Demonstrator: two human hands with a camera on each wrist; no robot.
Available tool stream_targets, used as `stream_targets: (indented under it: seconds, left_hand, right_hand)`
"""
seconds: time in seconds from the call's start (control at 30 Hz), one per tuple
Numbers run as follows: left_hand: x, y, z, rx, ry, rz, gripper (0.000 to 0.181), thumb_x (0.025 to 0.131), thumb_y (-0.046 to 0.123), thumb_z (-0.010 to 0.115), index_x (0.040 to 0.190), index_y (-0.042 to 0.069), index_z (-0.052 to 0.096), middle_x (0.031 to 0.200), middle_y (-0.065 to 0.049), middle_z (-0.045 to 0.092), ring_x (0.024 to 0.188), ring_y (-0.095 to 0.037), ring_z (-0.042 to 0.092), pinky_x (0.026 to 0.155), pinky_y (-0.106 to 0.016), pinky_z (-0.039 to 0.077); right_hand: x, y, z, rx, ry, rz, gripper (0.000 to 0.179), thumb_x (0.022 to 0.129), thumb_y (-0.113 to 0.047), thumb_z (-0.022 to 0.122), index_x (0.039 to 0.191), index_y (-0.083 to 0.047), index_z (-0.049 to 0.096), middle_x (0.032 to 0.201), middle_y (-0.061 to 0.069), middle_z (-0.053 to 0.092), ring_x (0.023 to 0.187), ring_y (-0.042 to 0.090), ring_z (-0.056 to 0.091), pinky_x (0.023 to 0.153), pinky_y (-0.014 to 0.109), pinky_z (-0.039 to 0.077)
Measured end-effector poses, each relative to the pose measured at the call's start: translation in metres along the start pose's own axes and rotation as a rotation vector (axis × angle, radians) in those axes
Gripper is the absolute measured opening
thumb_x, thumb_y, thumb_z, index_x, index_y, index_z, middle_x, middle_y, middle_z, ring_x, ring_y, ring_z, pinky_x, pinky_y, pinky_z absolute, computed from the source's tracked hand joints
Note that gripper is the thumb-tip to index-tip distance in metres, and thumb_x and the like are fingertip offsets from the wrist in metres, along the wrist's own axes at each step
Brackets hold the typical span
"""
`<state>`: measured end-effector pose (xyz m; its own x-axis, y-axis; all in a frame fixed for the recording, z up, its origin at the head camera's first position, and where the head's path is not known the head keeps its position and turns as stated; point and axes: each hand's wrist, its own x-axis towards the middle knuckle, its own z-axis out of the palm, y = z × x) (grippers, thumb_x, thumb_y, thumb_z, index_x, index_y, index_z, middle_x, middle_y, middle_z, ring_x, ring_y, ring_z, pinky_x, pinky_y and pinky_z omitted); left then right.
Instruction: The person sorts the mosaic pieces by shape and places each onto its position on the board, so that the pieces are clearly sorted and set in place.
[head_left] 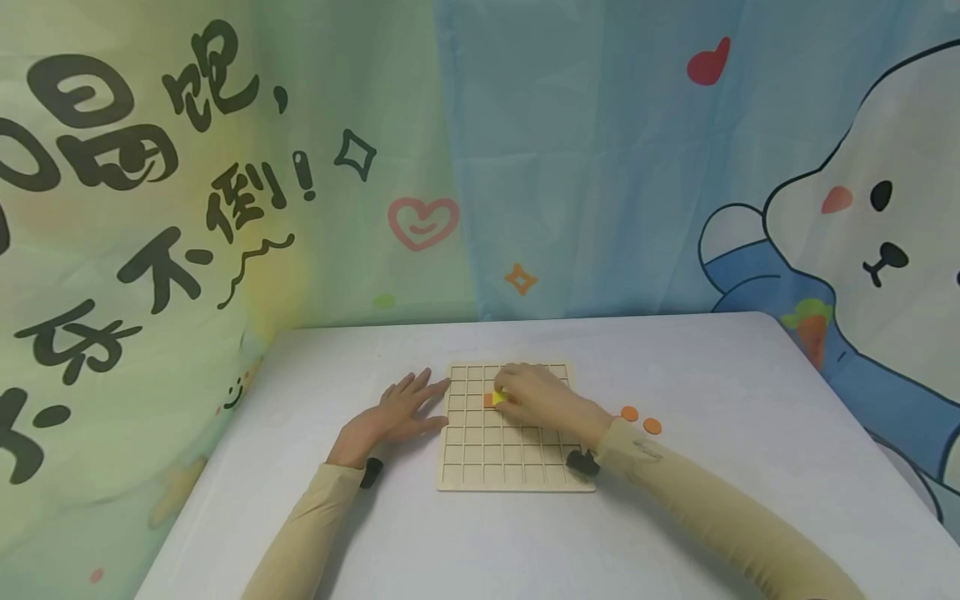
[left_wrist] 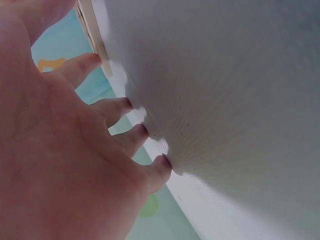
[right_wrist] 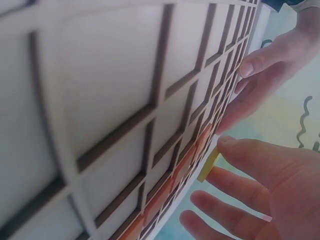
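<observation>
A pale wooden grid board [head_left: 502, 477] with square cells lies flat on the table. Over its upper part, my right hand [head_left: 546, 402] pinches a yellow tile [right_wrist: 209, 164] between thumb and index finger; the other fingers are held apart from it. Just left of the yellow tile, an orange tile [head_left: 488, 400] shows in the grid. Several orange tiles [right_wrist: 159, 202] form a row in the right wrist view, mostly hidden under the hand from above. My left hand [head_left: 401, 412] lies with spread fingers at the board's left edge, thumb and index fingertips right at the rim.
Two round orange discs [head_left: 641, 420] lie on the white table [head_left: 510, 542] to the right of the board, beside my right sleeve. Dark wrist cameras [head_left: 582, 462] sit below both wrists. A printed curtain [head_left: 585, 167] hangs behind the table's far edge.
</observation>
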<state>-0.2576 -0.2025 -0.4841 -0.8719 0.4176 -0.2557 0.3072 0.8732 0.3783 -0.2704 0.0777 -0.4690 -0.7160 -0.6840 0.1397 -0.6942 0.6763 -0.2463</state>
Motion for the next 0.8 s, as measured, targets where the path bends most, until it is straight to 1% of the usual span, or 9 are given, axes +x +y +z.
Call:
stream_targets:
  seconds: [0.07,0.17,0.3,0.43,0.57,0.67,0.73,0.8]
  left_hand:
    - [0.001,0.000,0.001,0.001,-0.002,-0.002,0.071,0.099,0.054,0.054,0.160,0.029,0.028,0.170,-0.014,0.011,0.156,-0.043,0.007,0.124,-0.064,0.010]
    - [0.002,-0.001,0.002,0.004,-0.001,0.002,0.071,0.099,0.054,0.054,0.160,0.029,0.028,0.170,-0.014,0.011,0.156,-0.043,0.007,0.124,-0.064,0.009]
    - [0.002,-0.002,0.004,0.006,0.001,0.005,0.071,0.099,0.055,0.053,0.160,0.029,0.028,0.170,-0.014,0.011,0.156,-0.043,0.007,0.124,-0.064,0.009]
    - [0.001,-0.002,0.003,0.002,-0.002,0.005,0.071,0.099,0.055,0.053,0.160,0.029,0.028,0.170,-0.014,0.011,0.156,-0.044,0.007,0.124,-0.064,0.009]
    - [0.000,0.000,0.000,0.007,-0.005,0.008,0.071,0.100,0.054,0.053,0.160,0.027,0.028,0.170,-0.015,0.011,0.156,-0.044,0.007,0.124,-0.064,0.009]
    - [-0.001,0.000,-0.001,0.012,-0.001,0.007,0.071,0.100,0.053,0.054,0.160,0.026,0.028,0.170,-0.015,0.011,0.155,-0.044,0.007,0.124,-0.063,0.009]
    - [-0.001,0.000,-0.001,0.009,0.003,0.007,0.071,0.100,0.052,0.055,0.160,0.025,0.029,0.169,-0.016,0.012,0.155,-0.044,0.008,0.124,-0.064,0.010]
    - [-0.001,-0.001,0.000,0.013,-0.002,0.001,0.071,0.100,0.053,0.054,0.160,0.027,0.028,0.170,-0.015,0.011,0.156,-0.044,0.007,0.124,-0.063,0.009]
  right_hand:
    - [0.002,-0.001,0.001,-0.001,-0.007,0.004,0.017,0.094,-0.025,0.070,0.100,-0.009,0.071,0.105,0.004,0.069,0.090,0.019,0.064,0.081,0.039,0.055]
    - [0.005,-0.003,0.003,0.002,-0.012,-0.003,0.019,0.094,-0.025,0.070,0.103,-0.008,0.072,0.107,0.005,0.070,0.088,0.019,0.064,0.082,0.040,0.056]
    - [0.009,-0.006,0.004,-0.001,-0.019,-0.011,0.019,0.094,-0.026,0.071,0.103,-0.009,0.072,0.106,0.003,0.070,0.082,0.016,0.061,0.077,0.037,0.055]
    - [0.012,-0.010,0.004,-0.009,-0.044,-0.001,0.017,0.094,-0.027,0.070,0.101,-0.012,0.070,0.103,0.000,0.068,0.084,0.014,0.058,0.074,0.035,0.050]
    - [0.016,-0.014,0.003,-0.004,-0.059,0.007,0.018,0.095,-0.029,0.070,0.101,-0.013,0.069,0.096,-0.001,0.064,0.081,0.014,0.054,0.071,0.034,0.045]
    - [0.020,-0.017,0.001,-0.008,-0.054,0.005,0.019,0.095,-0.030,0.070,0.103,-0.012,0.068,0.096,-0.001,0.064,0.079,0.014,0.052,0.072,0.035,0.047]
    - [0.022,-0.018,0.001,-0.010,-0.051,0.006,0.022,0.095,-0.030,0.070,0.106,-0.011,0.069,0.100,0.000,0.065,0.079,0.014,0.053,0.075,0.036,0.050]
    - [0.024,-0.020,0.000,-0.015,-0.053,0.008,0.023,0.096,-0.030,0.070,0.108,-0.010,0.069,0.102,0.001,0.066,0.080,0.014,0.055,0.078,0.038,0.052]
